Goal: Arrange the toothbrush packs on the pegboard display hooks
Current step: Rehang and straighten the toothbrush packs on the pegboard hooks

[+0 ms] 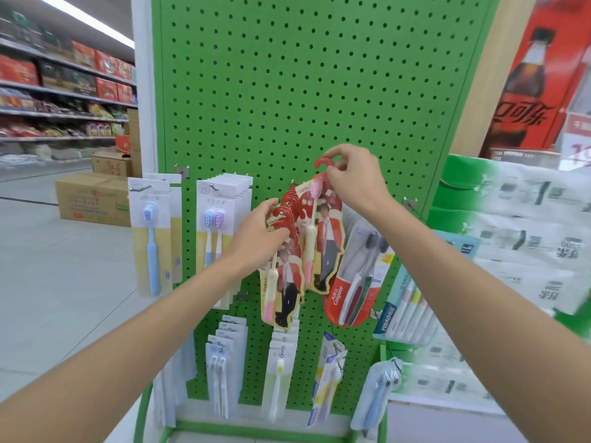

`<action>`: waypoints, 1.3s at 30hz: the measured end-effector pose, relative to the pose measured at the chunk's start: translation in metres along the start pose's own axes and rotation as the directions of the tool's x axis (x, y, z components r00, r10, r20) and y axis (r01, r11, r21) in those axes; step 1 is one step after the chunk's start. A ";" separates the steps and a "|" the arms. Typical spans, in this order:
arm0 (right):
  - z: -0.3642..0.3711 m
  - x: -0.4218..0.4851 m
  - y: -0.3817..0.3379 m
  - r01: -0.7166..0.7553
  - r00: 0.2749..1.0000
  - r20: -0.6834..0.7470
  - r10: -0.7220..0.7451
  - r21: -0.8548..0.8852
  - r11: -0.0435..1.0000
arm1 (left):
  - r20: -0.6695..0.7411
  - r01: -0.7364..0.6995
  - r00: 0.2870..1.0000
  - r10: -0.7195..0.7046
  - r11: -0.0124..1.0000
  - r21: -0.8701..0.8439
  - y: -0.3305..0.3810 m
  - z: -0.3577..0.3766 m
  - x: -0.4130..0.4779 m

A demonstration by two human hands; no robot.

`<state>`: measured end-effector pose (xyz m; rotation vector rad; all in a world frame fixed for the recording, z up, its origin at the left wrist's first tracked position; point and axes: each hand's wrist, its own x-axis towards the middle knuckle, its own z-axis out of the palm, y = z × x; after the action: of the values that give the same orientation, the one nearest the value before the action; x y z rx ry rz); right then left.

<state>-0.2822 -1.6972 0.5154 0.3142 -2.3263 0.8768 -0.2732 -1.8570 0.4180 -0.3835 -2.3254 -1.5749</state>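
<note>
toothbrush pack is pinched at its hanger by right hand | hung red packs on pegboard are gripped by left hand

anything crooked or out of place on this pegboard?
Yes: the Colgate pack hangs slanted, bottom swung left. The red pack pinched by the right hand is tilted; the left hand grips the fanned red stack.
</note>
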 end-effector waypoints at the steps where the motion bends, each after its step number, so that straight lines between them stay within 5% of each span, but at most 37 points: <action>1: 0.004 0.001 0.003 -0.017 0.999 0.030 0.017 0.000 1.000 | -0.001 -0.001 1.000 0.001 1.000 -0.006 -0.001 0.000 0.001; 21: 0.034 0.008 0.019 -0.014 0.928 0.369 0.045 -0.088 0.996 | -0.042 -0.091 0.995 0.091 0.996 -0.005 -0.018 -0.001 0.014; 26: 0.041 0.012 0.020 0.003 0.931 0.364 0.023 -0.069 0.998 | 0.069 -0.066 0.995 0.070 0.996 -0.058 -0.020 -0.002 0.010; 39: 0.050 0.019 0.024 0.042 0.959 0.281 -0.023 -0.062 0.997 | 0.051 -0.080 0.995 0.082 0.996 -0.034 -0.022 -0.004 0.011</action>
<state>-0.3307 -1.7120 0.4856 0.4736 -2.5961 0.7774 -0.2918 -1.8681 0.4050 -0.5265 -2.2948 -1.5833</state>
